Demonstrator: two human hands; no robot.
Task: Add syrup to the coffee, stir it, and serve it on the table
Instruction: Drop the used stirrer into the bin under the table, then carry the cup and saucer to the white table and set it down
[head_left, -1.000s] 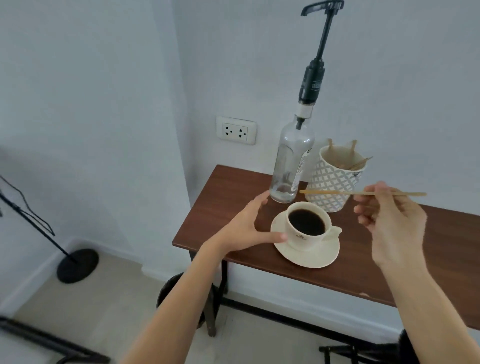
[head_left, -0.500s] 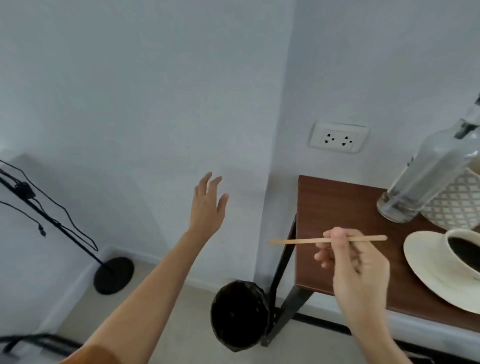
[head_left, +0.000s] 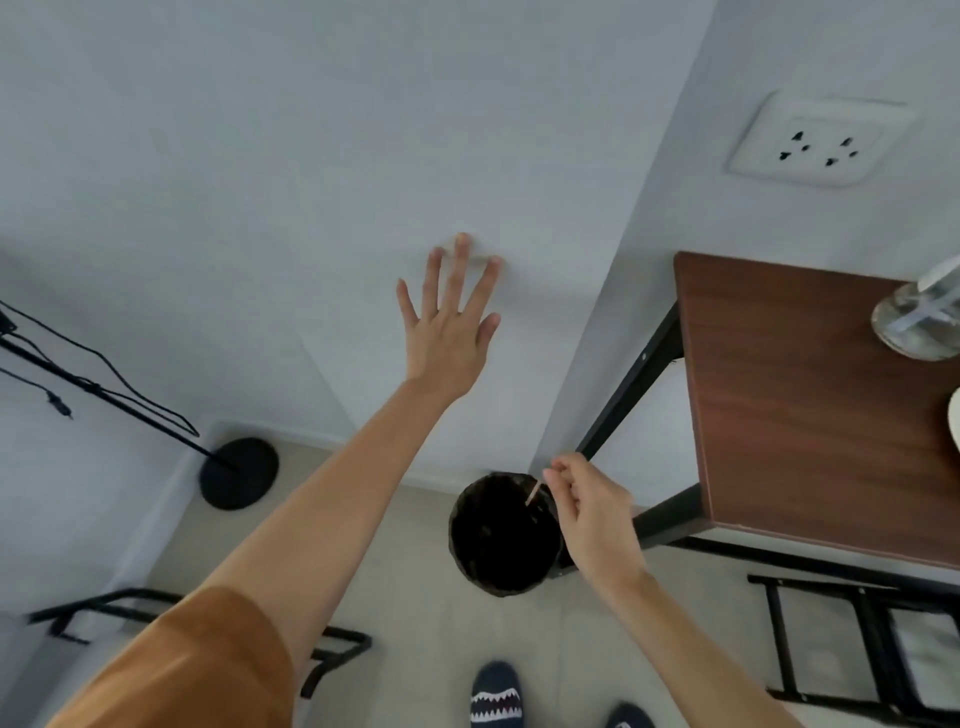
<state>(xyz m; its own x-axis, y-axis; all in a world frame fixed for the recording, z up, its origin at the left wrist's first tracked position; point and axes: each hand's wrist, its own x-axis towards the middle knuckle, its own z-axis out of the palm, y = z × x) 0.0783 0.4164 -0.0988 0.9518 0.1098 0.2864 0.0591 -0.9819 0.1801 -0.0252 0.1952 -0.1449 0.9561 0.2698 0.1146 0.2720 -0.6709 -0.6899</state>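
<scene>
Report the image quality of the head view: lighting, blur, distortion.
Head view: soft, even light, no glare; the left hand throws a faint shadow on the wall; wide-angle bending curves the table edge and socket; the stick in the right hand is slightly blurred; the bin interior reads pure black.

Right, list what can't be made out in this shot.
- Coffee cup: out of the head view; only a sliver of saucer shows at the right edge.
- Bottle: only its base shows, cut by the right edge.
- Stick: mostly hidden by the right hand.
- Bin: inside too dark to see contents.
- Left hand: whether it touches the wall is unclear.
</scene>
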